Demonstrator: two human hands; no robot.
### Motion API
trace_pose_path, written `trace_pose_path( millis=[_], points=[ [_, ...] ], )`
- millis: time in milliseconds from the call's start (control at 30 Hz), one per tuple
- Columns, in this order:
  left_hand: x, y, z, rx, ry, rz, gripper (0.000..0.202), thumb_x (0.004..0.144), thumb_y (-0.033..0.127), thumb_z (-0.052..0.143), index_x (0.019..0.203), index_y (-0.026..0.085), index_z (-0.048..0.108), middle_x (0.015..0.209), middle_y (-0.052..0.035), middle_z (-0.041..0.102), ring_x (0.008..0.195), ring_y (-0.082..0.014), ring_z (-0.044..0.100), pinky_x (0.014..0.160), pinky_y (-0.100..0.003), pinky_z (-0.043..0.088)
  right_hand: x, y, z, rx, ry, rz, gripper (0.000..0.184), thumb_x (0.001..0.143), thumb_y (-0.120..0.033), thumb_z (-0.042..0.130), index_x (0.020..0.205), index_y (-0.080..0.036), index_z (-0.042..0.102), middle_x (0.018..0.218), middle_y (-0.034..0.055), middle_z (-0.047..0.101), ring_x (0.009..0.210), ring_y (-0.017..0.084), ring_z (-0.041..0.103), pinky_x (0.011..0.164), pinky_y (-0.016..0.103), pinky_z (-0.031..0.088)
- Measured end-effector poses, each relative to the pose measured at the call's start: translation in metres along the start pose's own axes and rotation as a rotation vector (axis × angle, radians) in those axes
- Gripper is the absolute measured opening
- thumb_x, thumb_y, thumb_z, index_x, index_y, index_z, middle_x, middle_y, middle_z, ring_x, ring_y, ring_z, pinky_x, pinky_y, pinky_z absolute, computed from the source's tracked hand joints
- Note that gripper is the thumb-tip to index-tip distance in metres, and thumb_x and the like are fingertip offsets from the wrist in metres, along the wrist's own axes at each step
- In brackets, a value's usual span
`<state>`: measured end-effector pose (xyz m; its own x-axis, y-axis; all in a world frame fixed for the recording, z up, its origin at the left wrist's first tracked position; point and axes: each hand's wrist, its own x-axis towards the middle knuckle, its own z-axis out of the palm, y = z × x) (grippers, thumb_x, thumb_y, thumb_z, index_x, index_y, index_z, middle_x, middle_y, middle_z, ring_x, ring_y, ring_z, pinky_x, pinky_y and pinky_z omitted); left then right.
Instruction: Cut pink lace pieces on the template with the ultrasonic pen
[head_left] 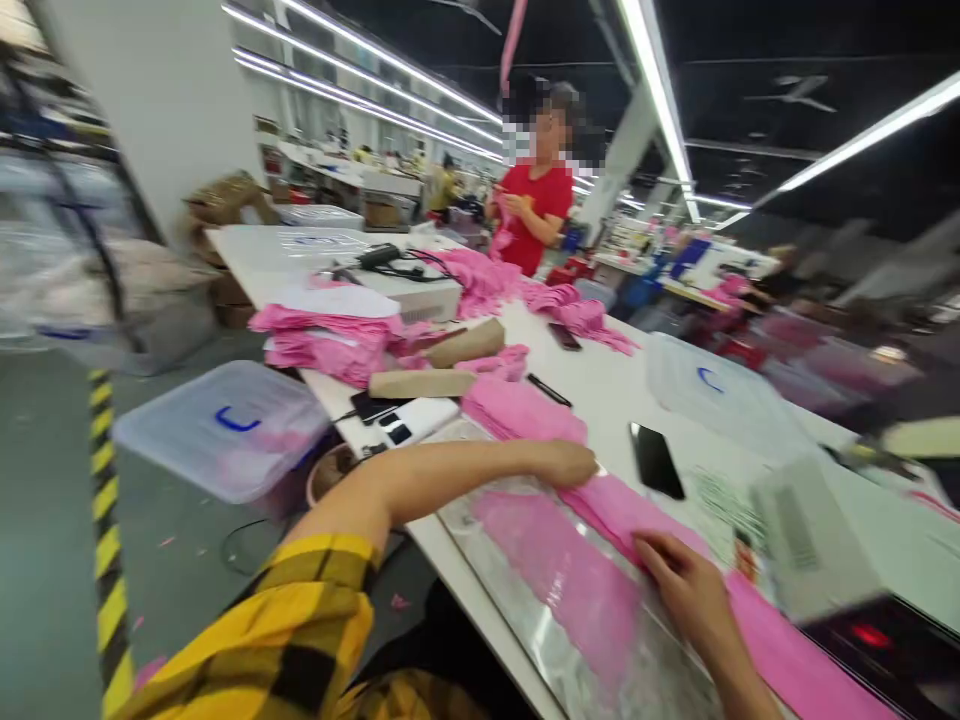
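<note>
A long strip of pink fabric (637, 510) runs across the table towards the lower right. At its far end my left hand (568, 464) is closed on the cloth, its fingertips mostly hidden and slightly blurred. My right hand (686, 585) grips the near edge of the strip between thumb and bent fingers. Just in front of me, a clear plastic sheet (517, 595) lies on the table with a pink fabric piece (562, 570) showing through it. Beyond my left hand rests a folded stack of pink fabric (525, 408).
A black phone (656, 461), a translucent lid (720, 385) and a device with a red light (877, 640) are to the right. Pink stacks (330, 340) and a white box (420, 295) stand farther back. A person in red (536, 205) handles pink cloth; a lidded bin (225, 430) stands left.
</note>
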<state>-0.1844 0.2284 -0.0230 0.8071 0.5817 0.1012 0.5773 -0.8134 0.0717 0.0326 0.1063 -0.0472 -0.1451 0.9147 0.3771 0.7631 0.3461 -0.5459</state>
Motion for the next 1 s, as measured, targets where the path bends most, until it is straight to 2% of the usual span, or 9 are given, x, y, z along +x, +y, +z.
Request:
trace_pose_path(
  millis=[67,167,300,467,567,667,800,900,1000],
  points=[
    [0.024,0.013,0.003,-0.074,-0.060,0.096,0.033,0.096,0.035,0.059,0.123,0.015,0.058,0.122,-0.0098,0.060,0.103,-0.0211,0.063,0.087,-0.041,0.056,-0.008,0.007,-0.016,-0.015,0.025,0.114,0.044,0.090,-0.057,0.050,0.088,-0.017,0.069,0.086,0.0054,0.071,0.074,0.017,0.067,0.066,0.030,0.056],
    [0.027,0.011,-0.002,-0.139,-0.107,0.118,0.032,0.096,0.034,0.059,0.121,0.015,0.058,0.119,-0.0093,0.061,0.101,-0.0205,0.063,0.086,-0.041,0.056,0.005,-0.001,-0.009,-0.015,0.067,0.164,0.049,0.085,-0.062,0.048,0.085,-0.018,0.072,0.086,0.0081,0.073,0.072,0.019,0.067,0.064,0.032,0.055],
    [0.017,0.010,-0.016,-0.208,-0.105,0.064,0.030,0.096,0.034,0.059,0.120,0.015,0.059,0.118,-0.0089,0.062,0.100,-0.0200,0.063,0.086,-0.040,0.056,0.029,-0.025,0.015,-0.022,0.083,0.146,0.047,0.076,-0.060,0.059,0.094,-0.019,0.071,0.086,0.0084,0.072,0.070,0.019,0.063,0.064,0.033,0.051],
    [0.013,0.030,-0.028,-0.286,0.000,-0.088,0.029,0.097,0.035,0.058,0.116,0.014,0.060,0.116,-0.0085,0.062,0.101,-0.0199,0.063,0.087,-0.041,0.055,0.049,-0.034,0.017,-0.051,0.148,0.179,0.038,0.079,-0.053,0.051,0.077,-0.020,0.068,0.073,0.0073,0.068,0.066,0.020,0.059,0.063,0.032,0.044],
    [0.007,0.052,-0.026,-0.323,0.089,-0.229,0.028,0.098,0.038,0.054,0.109,0.014,0.063,0.112,-0.0091,0.064,0.103,-0.0229,0.062,0.092,-0.043,0.051,0.057,-0.032,-0.004,-0.061,0.240,0.230,0.034,0.078,-0.048,0.049,0.078,-0.020,0.068,0.072,0.0071,0.069,0.065,0.020,0.061,0.065,0.032,0.045],
    [0.008,0.084,-0.017,-0.368,0.122,-0.306,0.042,0.089,0.055,0.058,0.102,0.015,0.066,0.110,-0.0110,0.066,0.108,-0.0301,0.060,0.096,-0.048,0.045,0.060,-0.033,-0.030,-0.083,0.338,0.272,0.030,0.076,-0.044,0.051,0.076,-0.020,0.068,0.068,0.0062,0.068,0.065,0.020,0.062,0.067,0.032,0.046],
    [0.032,0.134,-0.005,-0.406,0.151,-0.385,0.058,0.081,0.067,0.059,0.103,0.014,0.066,0.115,-0.0174,0.064,0.113,-0.0363,0.056,0.097,-0.052,0.042,0.060,-0.041,-0.060,-0.116,0.474,0.308,0.028,0.074,-0.043,0.053,0.077,-0.020,0.068,0.068,0.0062,0.069,0.065,0.020,0.062,0.068,0.032,0.047],
    [0.055,0.161,-0.002,-0.399,0.180,-0.421,0.049,0.088,0.058,0.055,0.107,0.014,0.065,0.115,-0.0178,0.064,0.111,-0.0351,0.057,0.094,-0.052,0.043,0.056,-0.042,-0.084,-0.133,0.582,0.329,0.027,0.074,-0.042,0.056,0.077,-0.019,0.068,0.071,0.0068,0.070,0.066,0.020,0.064,0.070,0.032,0.048],
    [0.066,0.172,-0.004,-0.350,0.201,-0.380,0.028,0.093,0.035,0.050,0.104,0.015,0.066,0.111,-0.0150,0.065,0.109,-0.0314,0.059,0.093,-0.050,0.044,0.038,-0.031,-0.113,-0.153,0.701,0.389,0.029,0.075,-0.043,0.054,0.082,-0.018,0.068,0.074,0.0067,0.071,0.068,0.020,0.065,0.071,0.031,0.049]
  ],
)
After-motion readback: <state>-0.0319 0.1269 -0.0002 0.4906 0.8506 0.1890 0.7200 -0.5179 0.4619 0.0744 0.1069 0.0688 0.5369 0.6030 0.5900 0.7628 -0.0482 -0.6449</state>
